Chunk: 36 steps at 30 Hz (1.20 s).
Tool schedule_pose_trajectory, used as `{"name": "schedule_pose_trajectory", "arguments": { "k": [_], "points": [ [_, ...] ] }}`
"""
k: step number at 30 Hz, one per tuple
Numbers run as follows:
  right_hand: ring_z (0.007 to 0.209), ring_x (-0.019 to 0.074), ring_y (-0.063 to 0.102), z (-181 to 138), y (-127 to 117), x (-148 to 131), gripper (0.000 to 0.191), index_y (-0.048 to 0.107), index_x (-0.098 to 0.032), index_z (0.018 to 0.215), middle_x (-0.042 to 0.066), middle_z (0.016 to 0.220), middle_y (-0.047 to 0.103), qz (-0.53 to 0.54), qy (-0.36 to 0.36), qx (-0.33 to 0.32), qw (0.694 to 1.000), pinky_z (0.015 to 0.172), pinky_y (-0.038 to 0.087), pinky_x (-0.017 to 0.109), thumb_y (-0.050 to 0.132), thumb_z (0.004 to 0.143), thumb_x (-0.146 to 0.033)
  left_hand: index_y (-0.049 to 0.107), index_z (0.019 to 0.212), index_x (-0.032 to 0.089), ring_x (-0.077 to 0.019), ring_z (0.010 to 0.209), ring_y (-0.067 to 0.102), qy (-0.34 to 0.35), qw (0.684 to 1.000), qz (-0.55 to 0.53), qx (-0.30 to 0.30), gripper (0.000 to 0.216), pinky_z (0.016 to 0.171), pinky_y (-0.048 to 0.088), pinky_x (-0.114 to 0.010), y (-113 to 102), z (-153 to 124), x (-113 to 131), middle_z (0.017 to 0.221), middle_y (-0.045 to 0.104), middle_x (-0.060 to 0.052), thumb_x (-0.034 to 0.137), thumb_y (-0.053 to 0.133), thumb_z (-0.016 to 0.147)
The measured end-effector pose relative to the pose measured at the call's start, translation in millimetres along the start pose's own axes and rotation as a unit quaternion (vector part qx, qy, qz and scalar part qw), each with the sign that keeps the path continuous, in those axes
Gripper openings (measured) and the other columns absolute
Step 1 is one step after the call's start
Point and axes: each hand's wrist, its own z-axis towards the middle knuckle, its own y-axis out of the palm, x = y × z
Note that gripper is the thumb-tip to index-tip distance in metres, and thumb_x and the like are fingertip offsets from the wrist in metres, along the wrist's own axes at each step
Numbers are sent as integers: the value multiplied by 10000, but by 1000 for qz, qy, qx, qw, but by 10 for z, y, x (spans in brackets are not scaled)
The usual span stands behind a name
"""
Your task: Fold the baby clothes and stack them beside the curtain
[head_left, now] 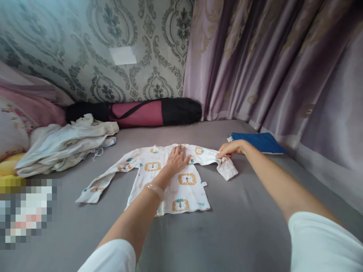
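White long-sleeved shirt [181, 192], one: we are seeing it lying spread on a grey sheet [241, 215], centre of the frame. Print: tan square-maned lion faces [187, 179], some wearing green leafy tufts. Label: small white tag [204, 184] protruding from the side edge, right of centre; we are finding any lettering too small to read. Sleeves [109, 177]: one extending toward the lower left, the other bending down to its cuff [227, 173], right of centre. Left hand [178, 158]: lying flat on the upper chest, fingers spreading. Right hand [231, 148]: pinching the sleeve near its bend. Beyond it: flat blue item [258, 142].
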Motion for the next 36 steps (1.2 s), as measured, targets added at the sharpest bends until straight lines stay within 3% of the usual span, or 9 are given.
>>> {"name": "schedule_pose_trajectory", "arguments": {
  "k": [6, 10, 15, 17, 20, 25, 29, 32, 36],
  "points": [
    [634, 165, 662, -210, -293, 143, 320, 663, -143, 806, 63, 760, 717, 91, -21, 84, 992, 593, 529, 253, 816, 643, -373, 438, 1342, 201, -309, 1263, 416, -3, 1000, -1, -10, 525, 1033, 349, -498, -14, -4, 8, 1362, 464, -171, 525, 397, 931],
    [662, 181, 674, -286, -457, 307, 378, 665, -140, 890, 85, 824, 726, 66, -35, 142, 987, 601, 546, 269, 820, 647, -386, 443, 1363, 170, -309, 1283, 392, -8, 1000, 13, -23, 606, 1068, 328, -467, -19, -1, 18, 1388, 428, -179, 577, 388, 917],
    [721, 171, 664, -289, -502, 503, 288, 661, -148, 993, 88, 861, 719, 65, -50, 291, 953, 597, 544, 254, 697, 796, -356, 449, 1380, 177, -320, 1282, 390, 1, 999, 33, -35, 661, 1070, 329, -463, -38, 2, 34, 1410, 418, -168, 622, 394, 895],
    [740, 180, 658, -251, -458, 532, 256, 665, -149, 1005, 80, 853, 714, -16, -31, 346, 937, 612, 529, 259, 652, 831, -337, 455, 1379, 196, -322, 1281, 394, 6, 999, 40, -36, 663, 1071, 330, -458, -42, 0, 37, 1431, 406, -151, 636, 397, 887],
    [843, 227, 648, -161, -330, 558, 218, 682, -153, 985, 92, 900, 702, -169, 2, 407, 898, 689, 485, 283, 639, 834, -305, 463, 1377, 199, -336, 1297, 383, 10, 998, 50, -44, 662, 1069, 326, -471, -29, -1, 34, 1460, 387, -152, 640, 382, 891],
    [1060, 270, 565, -51, 2, 582, 227, 659, -175, 1063, 141, 1147, 615, -320, 18, 479, 817, 873, 391, 365, 529, 892, -251, 440, 1400, 171, -368, 1325, 358, 1, 996, 54, -71, 719, 1071, 314, -492, -18, 11, 40, 1481, 366, -183, 663, 368, 881],
    [1115, 335, 507, -4, 281, 364, 311, 660, -110, 1073, 221, 1133, 592, -385, 29, 538, 749, 922, 334, 460, 399, 905, -124, 462, 1379, 157, -363, 1322, 363, -9, 996, 53, -72, 724, 1077, 311, -475, -95, 5, 82, 1477, 375, -176, 668, 383, 872],
    [1160, 334, 482, 165, 565, 44, 377, 642, -110, 1122, 216, 1171, 591, -377, -49, 529, 759, 959, 325, 462, 333, 907, -98, 497, 1338, 160, -331, 1319, 370, 7, 998, 47, -39, 632, 1081, 312, -463, -150, -14, 102, 1469, 400, -151, 605, 382, 904],
    [1255, 208, 456, 553, 1091, -332, 454, 489, -168, 1352, 116, 1384, 508, -337, -251, 395, 817, 1041, 325, 334, 267, 958, -197, 460, 1368, 105, -292, 1381, 316, 23, 997, 44, -55, 515, 1128, 257, -437, -99, -26, 68, 1481, 396, -155, 392, 332, 960]
  ]
}}
